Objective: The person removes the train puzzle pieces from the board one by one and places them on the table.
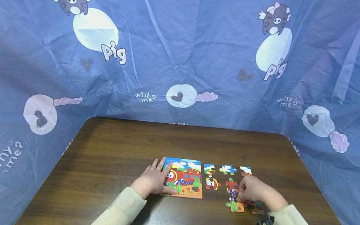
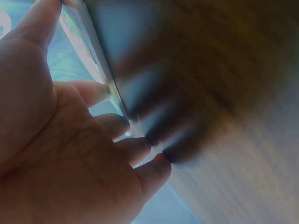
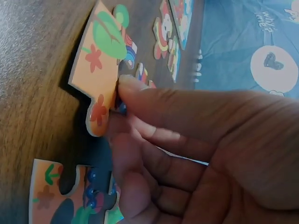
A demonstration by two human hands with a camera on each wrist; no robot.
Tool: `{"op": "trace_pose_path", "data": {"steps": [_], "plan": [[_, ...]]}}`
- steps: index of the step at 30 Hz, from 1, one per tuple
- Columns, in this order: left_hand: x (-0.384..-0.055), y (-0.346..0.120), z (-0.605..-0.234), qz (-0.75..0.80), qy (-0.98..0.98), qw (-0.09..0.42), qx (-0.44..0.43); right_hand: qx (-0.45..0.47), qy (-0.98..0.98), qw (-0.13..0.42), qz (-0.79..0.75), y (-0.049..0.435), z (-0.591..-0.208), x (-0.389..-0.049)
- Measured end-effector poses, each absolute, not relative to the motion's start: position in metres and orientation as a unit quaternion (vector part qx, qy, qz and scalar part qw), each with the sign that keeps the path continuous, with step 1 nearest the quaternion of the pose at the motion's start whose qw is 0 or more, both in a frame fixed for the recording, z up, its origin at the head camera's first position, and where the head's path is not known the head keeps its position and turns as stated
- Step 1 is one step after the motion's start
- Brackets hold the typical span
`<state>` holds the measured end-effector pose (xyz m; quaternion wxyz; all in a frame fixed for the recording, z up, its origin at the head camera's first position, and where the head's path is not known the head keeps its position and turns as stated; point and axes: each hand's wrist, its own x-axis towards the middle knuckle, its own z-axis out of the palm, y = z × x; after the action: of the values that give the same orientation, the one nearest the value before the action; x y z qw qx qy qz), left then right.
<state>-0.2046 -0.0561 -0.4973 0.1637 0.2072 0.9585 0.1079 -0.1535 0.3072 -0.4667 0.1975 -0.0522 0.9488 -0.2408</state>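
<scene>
My left hand (image 1: 154, 180) rests with spread fingers over the left side of a square train picture puzzle (image 1: 190, 181). In the left wrist view, that hand's fingertips (image 2: 161, 161) meet the dark tabletop beside the puzzle's thin edge. Thumb and forefinger of my right hand (image 1: 251, 190) pinch the upper edge of an orange puzzle piece (image 3: 100, 60) with a green plant and red flowers. This piece lies in the bottom row in the head view, and my fingers hide part of its top. A dark shadow runs along its edge in the right wrist view.
Loose pieces lie right of the puzzle: a cloud piece (image 1: 227, 170), a face piece (image 1: 213, 183), a red train piece (image 1: 231, 185) and others. Another orange piece (image 3: 46, 191) is close below the right hand. A blue printed curtain (image 1: 185, 55) hangs behind the brown table (image 1: 116, 139).
</scene>
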Motion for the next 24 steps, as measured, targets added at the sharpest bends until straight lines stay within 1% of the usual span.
{"op": "trace_pose_path", "data": {"steps": [5,9,13,20,24], "plan": [[-0.203,-0.056,-0.497,0.113,0.958,0.164,0.207,-0.017,0.954,0.185,-0.234,0.304,-0.470,-0.152],[-0.203,-0.056,-0.495,0.113,0.958,0.165,0.207,-0.017,0.957,0.177,-0.231,0.304,-0.472,-0.153],[-0.203,-0.056,-0.493,0.111,0.958,0.164,0.208,-0.035,0.958,0.170,-0.229,0.306,-0.470,-0.153],[-0.203,-0.056,-0.492,0.109,0.958,0.166,0.209,-0.077,0.943,0.179,-0.269,0.314,-0.462,-0.153],[-0.203,-0.056,-0.492,0.112,0.957,0.169,0.206,-0.097,0.942,0.172,-0.271,0.318,-0.458,-0.155]]}}
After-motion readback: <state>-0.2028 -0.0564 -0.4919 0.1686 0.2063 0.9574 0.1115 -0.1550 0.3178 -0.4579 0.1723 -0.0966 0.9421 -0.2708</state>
